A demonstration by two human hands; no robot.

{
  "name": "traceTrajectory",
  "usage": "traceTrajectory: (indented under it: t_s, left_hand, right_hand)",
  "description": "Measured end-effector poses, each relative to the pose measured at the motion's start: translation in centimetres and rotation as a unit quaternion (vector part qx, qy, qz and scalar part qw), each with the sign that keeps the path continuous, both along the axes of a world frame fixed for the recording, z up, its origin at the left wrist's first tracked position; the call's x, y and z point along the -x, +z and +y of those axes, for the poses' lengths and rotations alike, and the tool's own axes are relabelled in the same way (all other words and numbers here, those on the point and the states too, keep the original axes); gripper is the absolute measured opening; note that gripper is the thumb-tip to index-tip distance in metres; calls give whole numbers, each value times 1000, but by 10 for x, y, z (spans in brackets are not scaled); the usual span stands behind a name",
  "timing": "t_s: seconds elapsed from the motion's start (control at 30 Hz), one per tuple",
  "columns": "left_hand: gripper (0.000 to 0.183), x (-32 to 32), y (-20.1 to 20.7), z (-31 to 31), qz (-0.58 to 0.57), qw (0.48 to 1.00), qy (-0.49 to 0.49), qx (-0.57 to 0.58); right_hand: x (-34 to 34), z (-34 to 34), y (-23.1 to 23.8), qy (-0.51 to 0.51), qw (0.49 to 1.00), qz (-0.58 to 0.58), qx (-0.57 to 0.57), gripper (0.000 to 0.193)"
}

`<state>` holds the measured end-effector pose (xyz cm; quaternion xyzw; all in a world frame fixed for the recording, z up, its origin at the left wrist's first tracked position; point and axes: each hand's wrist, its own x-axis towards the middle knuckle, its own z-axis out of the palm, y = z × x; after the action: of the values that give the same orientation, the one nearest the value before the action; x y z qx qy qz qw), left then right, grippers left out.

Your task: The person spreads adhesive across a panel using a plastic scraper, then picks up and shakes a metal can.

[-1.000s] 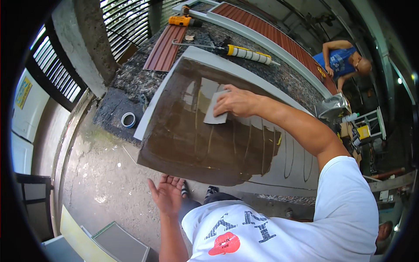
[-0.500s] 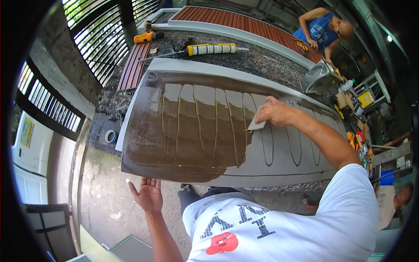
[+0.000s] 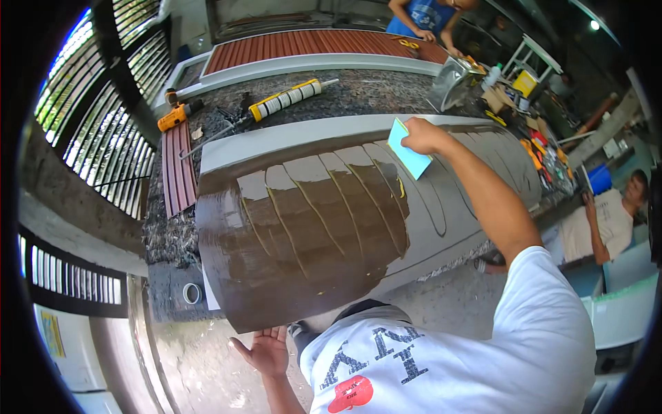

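A large flat brown-grey panel (image 3: 441, 259) lies before me on the bench. Wet, glossy adhesive (image 3: 296, 269) coats its left half, while looping beads of it run across the duller right half. Toward the far edge, my right hand (image 3: 426, 136) grips a thin, light blue flat spreader (image 3: 408, 150), tilted up with its broad face showing. Whether the spreader's lower edge touches the panel, I cannot tell. My left hand (image 3: 267, 350) is palm up at the panel's near left corner, fingers stretched out and their tips at or under its edge. It holds nothing.
Beyond the panel lie a yellow-ended caulking gun (image 3: 286, 100), an orange drill (image 3: 178, 117) and reddish ribbed strips (image 3: 178, 169). A tape roll (image 3: 192, 293) sits at left. A white-framed ribbed panel (image 3: 310, 65) stretches behind, near a co-worker in blue (image 3: 424, 15). Another person (image 3: 600, 221) is at right.
The spreader has gone toward the panel's far edge and tipped, so its light blue face shows. My left hand stays palm up at the near edge. The whole view has turned.
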<state>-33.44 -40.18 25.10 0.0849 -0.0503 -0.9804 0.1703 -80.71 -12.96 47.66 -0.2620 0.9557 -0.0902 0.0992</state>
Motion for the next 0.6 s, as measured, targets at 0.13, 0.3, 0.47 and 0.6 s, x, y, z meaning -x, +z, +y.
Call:
traceTrajectory:
  t_s: [0.13, 0.3, 0.47, 0.6]
  left_hand:
    - [75, -1, -3, -32, 7, 998, -64, -21]
    - [68, -24, -11, -56, -24, 993, -103, -51]
    - [58, -27, -10, -67, -41, 991, -116, -59]
    - [52, -39, -14, -74, -5, 995, -94, -44]
  right_hand:
    - [25, -17, -27, -124, 991, 5, -50, 25]
    - [-3, -93, -41, -186, 976, -6, -112, 27]
    - [-10, -135, -85, -144, 987, 35, -62, 27]
    - [-91, -239, -75, -103, 990, 22, -95, 27]
